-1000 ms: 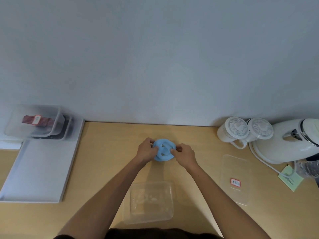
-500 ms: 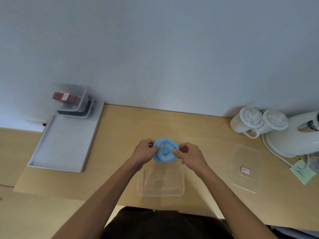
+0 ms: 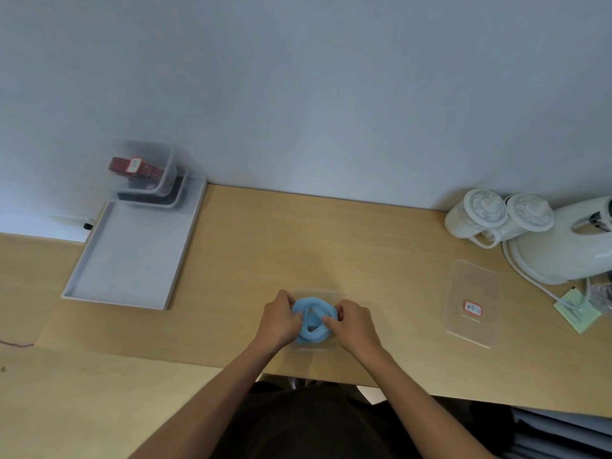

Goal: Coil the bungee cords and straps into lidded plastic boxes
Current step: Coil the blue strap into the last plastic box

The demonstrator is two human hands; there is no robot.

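Blue coil (image 3: 313,321) gripped by left hand (image 3: 280,321) and right hand (image 3: 353,326) over one box (image 3: 316,292).

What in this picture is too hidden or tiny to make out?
Head view:
- Clear box: mostly covered by the left hand, right hand and blue strap; whether the strap touches its floor is unclear.
- Label on the lid: print too small.
- Kettle: cut by the right edge.
- Lower stacked box: contents hidden by the box above.

The left hand (image 3: 280,321) and right hand (image 3: 352,324) have brought the coiled blue strap (image 3: 313,323) down over the clear box (image 3: 319,292).
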